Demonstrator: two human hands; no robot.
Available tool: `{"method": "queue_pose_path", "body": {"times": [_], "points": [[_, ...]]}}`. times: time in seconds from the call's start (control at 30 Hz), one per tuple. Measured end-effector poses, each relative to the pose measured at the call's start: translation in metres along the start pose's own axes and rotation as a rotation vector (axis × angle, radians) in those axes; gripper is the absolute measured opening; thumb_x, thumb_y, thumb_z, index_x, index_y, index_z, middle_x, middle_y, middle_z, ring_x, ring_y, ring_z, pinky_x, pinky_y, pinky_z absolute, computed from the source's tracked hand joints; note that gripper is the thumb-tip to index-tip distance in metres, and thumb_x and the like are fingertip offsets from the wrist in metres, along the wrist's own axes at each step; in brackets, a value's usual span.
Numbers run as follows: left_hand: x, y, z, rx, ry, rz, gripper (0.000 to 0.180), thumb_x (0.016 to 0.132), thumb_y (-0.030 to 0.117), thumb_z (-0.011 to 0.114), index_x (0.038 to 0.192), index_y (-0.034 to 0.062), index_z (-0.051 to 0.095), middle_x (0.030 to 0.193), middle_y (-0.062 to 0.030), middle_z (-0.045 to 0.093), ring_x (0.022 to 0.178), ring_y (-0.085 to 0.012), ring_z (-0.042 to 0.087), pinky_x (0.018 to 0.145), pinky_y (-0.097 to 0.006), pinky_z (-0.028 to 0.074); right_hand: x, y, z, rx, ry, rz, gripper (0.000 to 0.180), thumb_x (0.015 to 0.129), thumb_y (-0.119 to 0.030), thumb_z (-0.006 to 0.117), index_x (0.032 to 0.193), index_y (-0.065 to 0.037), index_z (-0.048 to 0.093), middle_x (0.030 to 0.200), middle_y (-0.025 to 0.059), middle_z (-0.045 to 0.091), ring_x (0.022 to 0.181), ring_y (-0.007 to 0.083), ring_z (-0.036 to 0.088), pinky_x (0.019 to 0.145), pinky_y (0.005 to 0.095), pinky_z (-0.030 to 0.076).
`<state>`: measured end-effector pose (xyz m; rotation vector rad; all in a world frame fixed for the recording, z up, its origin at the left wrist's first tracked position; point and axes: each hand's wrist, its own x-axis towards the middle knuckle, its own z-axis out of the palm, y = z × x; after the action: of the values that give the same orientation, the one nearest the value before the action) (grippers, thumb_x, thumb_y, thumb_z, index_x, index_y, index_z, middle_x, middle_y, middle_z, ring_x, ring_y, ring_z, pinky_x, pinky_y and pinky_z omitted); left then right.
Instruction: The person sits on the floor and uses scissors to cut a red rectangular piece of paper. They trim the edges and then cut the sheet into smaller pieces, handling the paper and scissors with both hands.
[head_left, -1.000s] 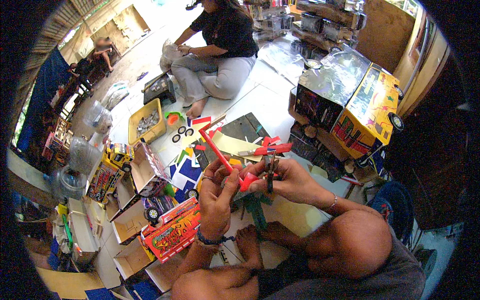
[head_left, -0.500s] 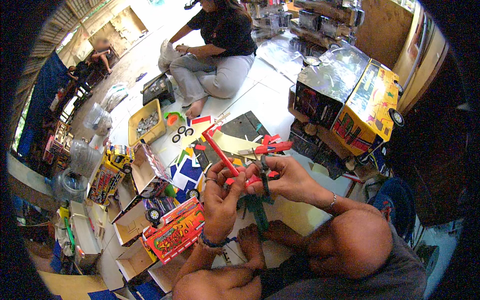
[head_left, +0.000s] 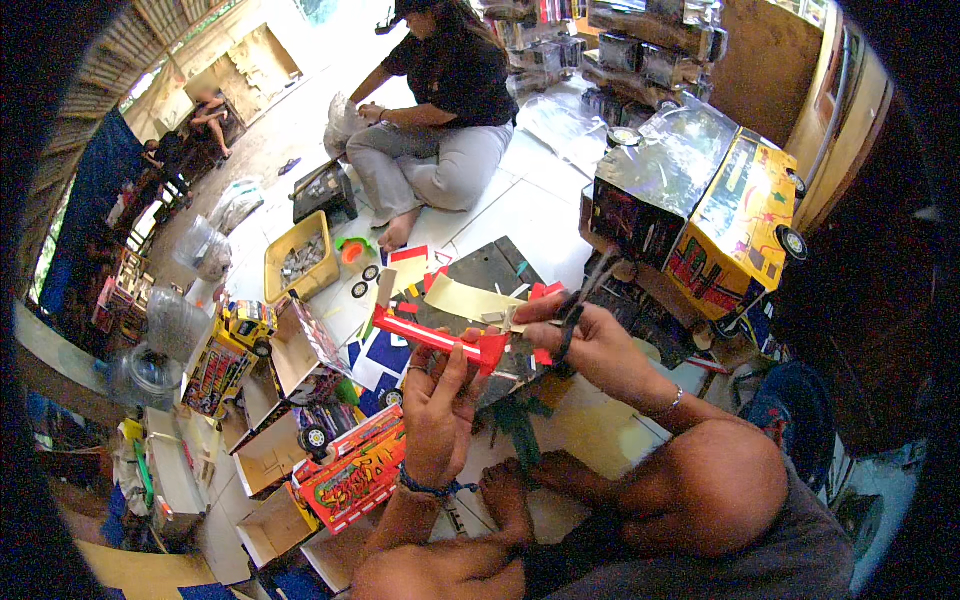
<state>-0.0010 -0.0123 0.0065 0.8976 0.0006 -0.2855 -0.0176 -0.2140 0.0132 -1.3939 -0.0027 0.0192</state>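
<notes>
The left hand (head_left: 438,405) pinches the red strip (head_left: 418,332) across its fingertips; the right hand (head_left: 608,352) holds scissors (head_left: 568,327).

Grey clothing (head_left: 700,555), a dark blue bracelet (head_left: 428,489) and a silvery bracelet (head_left: 676,400) are worn.

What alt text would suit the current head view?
The left hand holds a red, white-striped piece; the right hand holds dark-handled scissors. Paper scraps lie on a dark board beyond, toy trucks stand at left, and another person sits opposite.
</notes>
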Motion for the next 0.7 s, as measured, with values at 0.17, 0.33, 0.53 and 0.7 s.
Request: {"method": "queue_pose_path", "body": {"times": [0.17,0.33,0.53,0.7], "points": [[0.002,-0.004,-0.001,-0.130,-0.079,-0.142,0.026,0.102,0.016,0.053,0.125,0.0050,0.054,0.126,-0.0115,0.061,0.114,-0.0237,0.061,0.101,-0.045,0.052,-0.003,-0.006,0.007,0.002,-0.146,0.082,0.035,0.093,-0.027,0.070,0.120,-0.004,0.066,0.112,0.0033,0.068,0.104,0.0124,0.062,0.092,0.0275,0.049],[-0.001,-0.011,-0.005,-0.087,-0.089,-0.244,0.027,0.101,0.017,0.056,0.125,0.0065,0.056,0.126,-0.0069,0.062,0.119,-0.0185,0.058,0.101,-0.044,0.049,-0.005,-0.007,0.010,0.164,-0.141,0.135,0.039,0.091,-0.029,0.072,0.121,-0.005,0.065,0.113,0.0023,0.064,0.105,0.0117,0.059,0.090,0.0300,0.048],[0.003,-0.020,-0.010,-0.195,-0.157,-0.391,0.030,0.102,0.024,0.054,0.128,0.0092,0.055,0.127,-0.0061,0.061,0.122,-0.0191,0.056,0.101,-0.045,0.048,-0.001,0.002,0.010,0.152,-0.048,0.155,0.033,0.090,-0.026,0.073,0.114,-0.005,0.068,0.109,0.0015,0.066,0.101,0.0117,0.060,0.089,0.0292,0.048],[-0.001,-0.016,-0.003,-0.177,-0.222,-0.522,0.035,0.101,0.032,0.056,0.128,0.0090,0.054,0.123,-0.0050,0.062,0.118,-0.0209,0.058,0.099,-0.044,0.048,-0.002,-0.003,0.008,0.114,-0.044,0.114,0.033,0.088,-0.026,0.076,0.110,-0.003,0.069,0.103,0.0036,0.069,0.093,0.0117,0.064,0.082,0.0275,0.051]]}}
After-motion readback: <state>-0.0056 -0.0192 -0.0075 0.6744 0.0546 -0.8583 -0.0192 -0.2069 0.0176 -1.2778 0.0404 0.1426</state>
